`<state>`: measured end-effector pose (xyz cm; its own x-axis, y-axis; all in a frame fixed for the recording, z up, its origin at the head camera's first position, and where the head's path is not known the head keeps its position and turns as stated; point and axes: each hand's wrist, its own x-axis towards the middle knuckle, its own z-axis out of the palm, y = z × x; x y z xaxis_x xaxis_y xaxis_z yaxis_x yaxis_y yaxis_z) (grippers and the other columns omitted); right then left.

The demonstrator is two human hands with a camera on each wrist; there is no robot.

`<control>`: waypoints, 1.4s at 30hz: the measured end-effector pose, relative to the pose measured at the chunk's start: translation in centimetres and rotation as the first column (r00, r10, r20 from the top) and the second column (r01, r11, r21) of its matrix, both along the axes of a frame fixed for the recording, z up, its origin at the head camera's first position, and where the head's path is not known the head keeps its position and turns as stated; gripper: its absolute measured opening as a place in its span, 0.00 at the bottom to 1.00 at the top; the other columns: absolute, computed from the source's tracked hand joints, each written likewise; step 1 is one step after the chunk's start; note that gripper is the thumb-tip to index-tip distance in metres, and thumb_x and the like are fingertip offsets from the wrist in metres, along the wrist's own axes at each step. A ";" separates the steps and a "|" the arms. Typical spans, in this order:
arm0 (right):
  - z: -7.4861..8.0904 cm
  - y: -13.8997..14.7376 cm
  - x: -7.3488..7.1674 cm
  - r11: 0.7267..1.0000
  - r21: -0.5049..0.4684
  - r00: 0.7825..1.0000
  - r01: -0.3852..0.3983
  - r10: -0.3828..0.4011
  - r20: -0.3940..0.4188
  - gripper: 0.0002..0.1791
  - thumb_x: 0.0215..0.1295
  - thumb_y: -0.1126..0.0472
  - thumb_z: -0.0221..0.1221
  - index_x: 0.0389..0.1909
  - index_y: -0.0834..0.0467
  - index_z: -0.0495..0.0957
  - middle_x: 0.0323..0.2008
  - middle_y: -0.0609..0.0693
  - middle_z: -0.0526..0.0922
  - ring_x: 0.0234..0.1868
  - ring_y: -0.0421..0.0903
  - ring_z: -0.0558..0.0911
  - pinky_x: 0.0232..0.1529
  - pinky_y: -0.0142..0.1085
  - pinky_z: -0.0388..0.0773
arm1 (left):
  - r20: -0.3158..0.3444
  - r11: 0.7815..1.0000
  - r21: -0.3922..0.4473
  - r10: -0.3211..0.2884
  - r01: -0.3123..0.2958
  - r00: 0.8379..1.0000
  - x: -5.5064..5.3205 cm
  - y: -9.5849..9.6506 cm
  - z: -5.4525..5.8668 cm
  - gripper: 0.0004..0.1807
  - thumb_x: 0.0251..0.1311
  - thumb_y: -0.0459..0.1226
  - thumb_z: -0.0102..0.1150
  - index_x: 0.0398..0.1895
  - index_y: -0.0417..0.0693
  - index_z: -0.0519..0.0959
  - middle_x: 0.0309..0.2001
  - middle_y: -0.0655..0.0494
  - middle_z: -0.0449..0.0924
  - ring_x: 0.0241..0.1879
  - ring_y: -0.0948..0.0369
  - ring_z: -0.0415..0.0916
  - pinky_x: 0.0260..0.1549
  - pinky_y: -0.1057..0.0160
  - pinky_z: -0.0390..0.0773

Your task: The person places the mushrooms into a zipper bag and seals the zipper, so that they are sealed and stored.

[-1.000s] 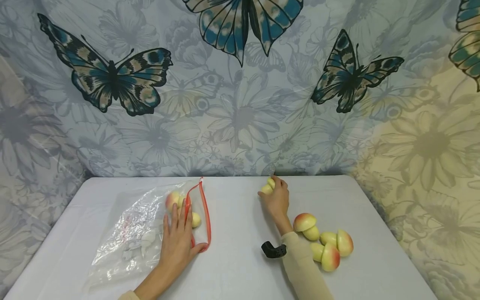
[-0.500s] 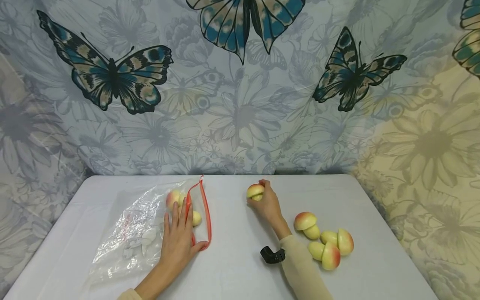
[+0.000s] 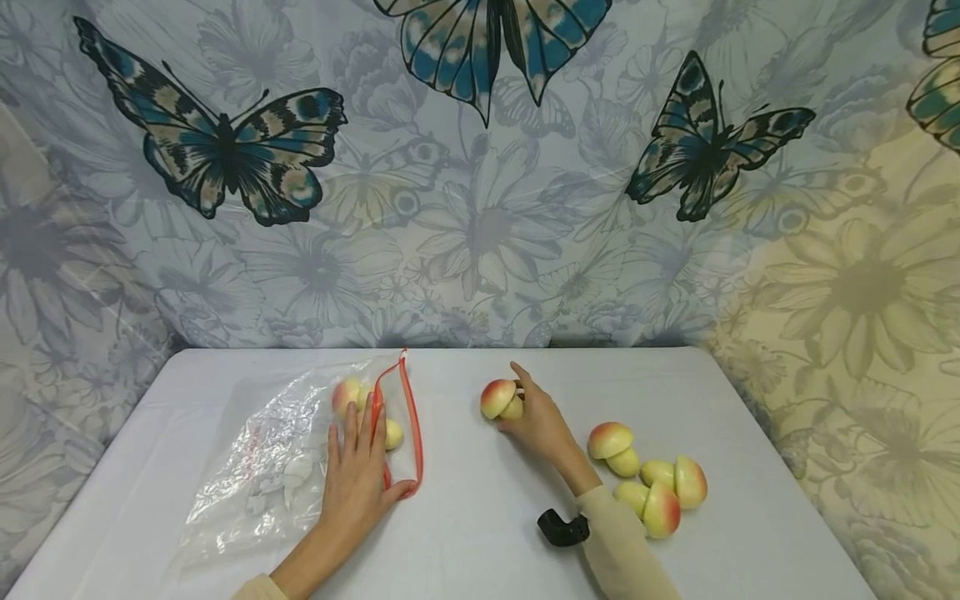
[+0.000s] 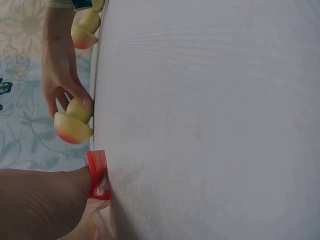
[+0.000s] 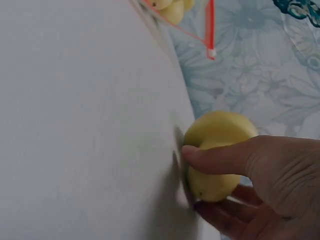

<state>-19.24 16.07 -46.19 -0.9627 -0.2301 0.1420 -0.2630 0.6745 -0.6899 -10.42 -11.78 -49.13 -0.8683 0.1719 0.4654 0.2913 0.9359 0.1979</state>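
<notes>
A clear plastic bag (image 3: 232, 467) with a red zip edge (image 3: 414, 417) lies on the left of the table, its mouth facing right. My left hand (image 3: 351, 479) rests on it with fingers straight, thumb on the red edge (image 4: 98, 172). Inside the bag, partly covered by that hand, are yellow toy mushrooms (image 3: 345, 396). To the right of the bag, my right hand (image 3: 543, 427) pinches another toy mushroom (image 3: 497, 397), yellow with a reddish cap. In the right wrist view the thumb lies across this mushroom (image 5: 220, 125), other fingers below it.
Several more toy mushrooms (image 3: 610, 440) lie grouped right of my right forearm. White cloth (image 3: 465, 533) covers the table, whose far edge meets a butterfly-patterned backdrop (image 3: 487, 250). A black curved piece (image 3: 562, 529) sits at my right wrist.
My right hand has come leftward and nearer from the table's far edge with the toy mushroom, whose reddish cap has turned into view. The left hand has stayed on the bag.
</notes>
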 end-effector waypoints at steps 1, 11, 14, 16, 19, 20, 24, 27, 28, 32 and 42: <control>-0.1 0.2 0.0 1.000 0.006 1.000 0.002 -0.002 0.002 0.52 0.48 0.70 0.73 0.73 0.61 0.56 0.57 0.63 0.77 0.55 0.60 0.79 0.55 0.52 0.76 | -0.002 1.000 -0.002 0.001 -0.001 1.000 0.0 0.0 0.0 0.68 0.25 0.54 0.82 0.72 0.32 0.58 0.71 0.34 0.58 0.73 0.38 0.46 0.66 0.35 0.50; -0.1 0.9 0.3 0.989 -0.149 1.000 -0.013 0.013 -0.002 0.33 0.50 0.72 0.71 0.60 0.64 0.72 0.53 0.61 0.80 0.52 0.57 0.82 0.48 0.41 0.81 | -0.016 1.000 -0.001 0.002 -0.002 1.000 0.1 -0.1 0.1 0.69 0.24 0.54 0.82 0.72 0.32 0.58 0.74 0.37 0.53 0.72 0.38 0.47 0.66 0.36 0.51; 0.1 0.8 0.2 0.981 -0.192 1.000 0.010 -0.008 0.010 0.27 0.51 0.72 0.70 0.54 0.64 0.75 0.53 0.60 0.80 0.53 0.57 0.82 0.48 0.37 0.81 | -0.010 1.000 -0.001 0.001 -0.001 1.000 0.1 0.0 0.0 0.69 0.24 0.54 0.82 0.72 0.32 0.57 0.74 0.37 0.52 0.73 0.38 0.46 0.66 0.36 0.50; 0.2 0.7 0.2 0.977 -0.210 1.000 0.029 -0.028 0.006 0.26 0.51 0.73 0.70 0.53 0.65 0.76 0.53 0.60 0.79 0.53 0.57 0.82 0.48 0.36 0.82 | -0.005 1.000 -0.002 0.000 0.000 1.000 0.1 0.0 0.0 0.69 0.25 0.54 0.82 0.72 0.32 0.57 0.74 0.37 0.52 0.73 0.38 0.46 0.66 0.36 0.49; 0.2 0.6 0.1 0.970 -0.235 0.998 0.055 -0.059 -0.012 0.26 0.51 0.74 0.70 0.53 0.67 0.76 0.53 0.61 0.79 0.52 0.58 0.81 0.47 0.36 0.82 | 0.001 1.000 -0.004 -0.001 0.001 1.000 0.1 0.0 0.0 0.68 0.26 0.54 0.82 0.72 0.32 0.57 0.73 0.36 0.53 0.73 0.38 0.45 0.66 0.36 0.49; 0.2 0.6 0.1 0.968 -0.243 0.997 0.064 -0.070 -0.019 0.26 0.51 0.74 0.70 0.53 0.68 0.76 0.53 0.61 0.78 0.52 0.58 0.81 0.47 0.36 0.82 | 0.002 1.000 -0.004 -0.001 0.001 1.000 0.1 0.0 0.0 0.68 0.26 0.54 0.82 0.72 0.32 0.57 0.73 0.36 0.53 0.73 0.38 0.45 0.66 0.36 0.49; 0.4 0.3 0.0 0.959 -0.271 0.994 0.082 -0.098 -0.050 0.26 0.51 0.73 0.70 0.53 0.68 0.77 0.52 0.61 0.79 0.51 0.57 0.82 0.46 0.35 0.82 | 0.007 1.000 0.000 -0.001 0.001 1.000 0.1 0.0 0.0 0.68 0.26 0.54 0.82 0.72 0.32 0.57 0.73 0.36 0.53 0.73 0.38 0.45 0.67 0.36 0.49; 0.6 -0.1 0.0 0.955 -0.283 0.991 0.086 -0.110 -0.072 0.25 0.51 0.72 0.71 0.52 0.68 0.78 0.50 0.61 0.81 0.49 0.56 0.82 0.44 0.35 0.83 | 0.015 1.000 0.004 0.001 -0.001 1.000 0.1 0.0 0.0 0.68 0.26 0.53 0.82 0.72 0.32 0.57 0.74 0.36 0.53 0.73 0.38 0.44 0.67 0.36 0.49; 0.7 -0.3 -0.1 0.953 -0.289 0.991 0.087 -0.113 -0.074 0.25 0.51 0.71 0.71 0.52 0.68 0.78 0.50 0.60 0.81 0.48 0.55 0.82 0.43 0.35 0.83 | 0.017 1.000 0.005 0.001 -0.001 1.000 0.1 0.0 0.0 0.68 0.25 0.53 0.82 0.72 0.32 0.57 0.74 0.37 0.52 0.73 0.38 0.44 0.67 0.36 0.49; 1.0 -1.0 -0.1 0.943 -0.323 0.992 0.075 -0.105 -0.076 0.24 0.51 0.73 0.71 0.51 0.68 0.79 0.49 0.61 0.80 0.47 0.57 0.82 0.43 0.37 0.83 | 0.024 1.000 0.003 0.002 -0.002 1.000 0.1 0.1 0.0 0.68 0.26 0.54 0.82 0.72 0.32 0.57 0.75 0.38 0.50 0.73 0.39 0.44 0.67 0.36 0.49; 1.9 -3.0 0.0 0.907 -0.422 0.993 0.021 -0.069 -0.099 0.24 0.51 0.72 0.70 0.52 0.70 0.79 0.47 0.62 0.77 0.48 0.58 0.80 0.45 0.40 0.83 | 0.035 1.000 0.016 -0.001 0.000 0.999 0.1 0.1 0.1 0.68 0.27 0.53 0.82 0.73 0.32 0.56 0.75 0.38 0.49 0.74 0.39 0.43 0.67 0.36 0.48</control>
